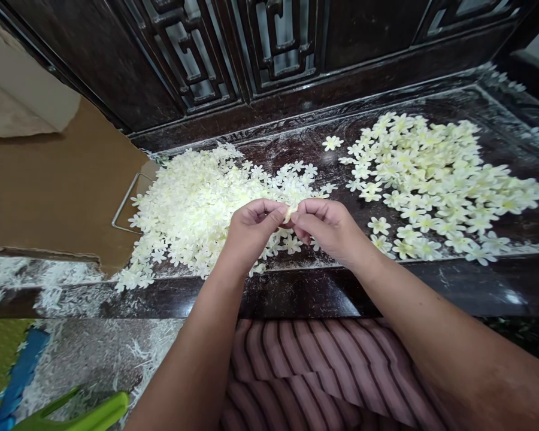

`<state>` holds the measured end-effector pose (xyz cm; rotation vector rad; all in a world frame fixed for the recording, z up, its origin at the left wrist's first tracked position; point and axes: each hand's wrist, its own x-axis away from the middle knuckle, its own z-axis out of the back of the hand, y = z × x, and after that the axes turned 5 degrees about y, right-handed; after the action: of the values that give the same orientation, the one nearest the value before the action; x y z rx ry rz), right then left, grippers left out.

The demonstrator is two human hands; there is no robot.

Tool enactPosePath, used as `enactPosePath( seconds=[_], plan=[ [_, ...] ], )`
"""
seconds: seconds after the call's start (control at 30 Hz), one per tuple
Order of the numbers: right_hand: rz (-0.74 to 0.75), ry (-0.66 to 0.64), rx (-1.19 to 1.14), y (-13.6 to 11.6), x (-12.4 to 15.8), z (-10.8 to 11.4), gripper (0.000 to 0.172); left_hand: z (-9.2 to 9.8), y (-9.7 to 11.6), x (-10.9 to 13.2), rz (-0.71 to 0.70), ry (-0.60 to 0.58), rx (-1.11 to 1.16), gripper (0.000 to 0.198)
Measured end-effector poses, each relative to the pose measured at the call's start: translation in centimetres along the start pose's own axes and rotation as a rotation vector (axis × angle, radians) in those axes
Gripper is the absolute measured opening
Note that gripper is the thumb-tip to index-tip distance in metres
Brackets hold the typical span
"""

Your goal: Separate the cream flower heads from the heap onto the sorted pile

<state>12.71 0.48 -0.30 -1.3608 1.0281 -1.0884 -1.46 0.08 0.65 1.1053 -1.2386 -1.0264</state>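
Between my two hands is a small pale-yellow artificial flower (290, 212), pinched by the fingertips of both. My left hand (256, 224) grips its left side with thumb and forefinger. On the other side my right hand (326, 224) pinches it too, with the remaining fingers curled under. Most of the flower is hidden by the fingers. Behind and left of the hands spreads a large pile of white-yellow flowers (193, 197). A second, looser pile of flowers (431, 167) lies to the right, with one single flower (332, 143) apart from it.
The piles lie on a dark carved wooden bench (296, 140) with a latticed back (278, 42). A cardboard sheet (54, 185) and a bent metal wire handle (126, 200) are at the left. White shreds (72, 281) litter the front edge and floor. A green plastic item (94, 413) is lower left.
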Motion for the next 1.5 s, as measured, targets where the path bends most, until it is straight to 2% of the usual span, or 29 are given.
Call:
enactPosePath(
  seconds=[0.53,0.83,1.1,1.5],
  plan=[
    [-0.001,-0.049,-0.04,0.22,-0.06,0.02,0.02,0.24,0.28,-0.02,0.121,-0.03,0.007,0.025],
    [-0.008,-0.04,-0.047,0.55,-0.1,-0.07,0.019,0.27,0.45,-0.05,0.175,-0.038,0.016,0.015],
    [-0.088,0.009,0.027,0.29,0.02,-0.48,0.029,0.09,0.48,-0.04,0.225,-0.012,-0.016,0.012],
    [-0.143,-0.029,0.012,0.19,-0.01,-0.53,0.015,0.24,0.62,-0.14,0.233,-0.021,-0.021,0.029]
  ],
)
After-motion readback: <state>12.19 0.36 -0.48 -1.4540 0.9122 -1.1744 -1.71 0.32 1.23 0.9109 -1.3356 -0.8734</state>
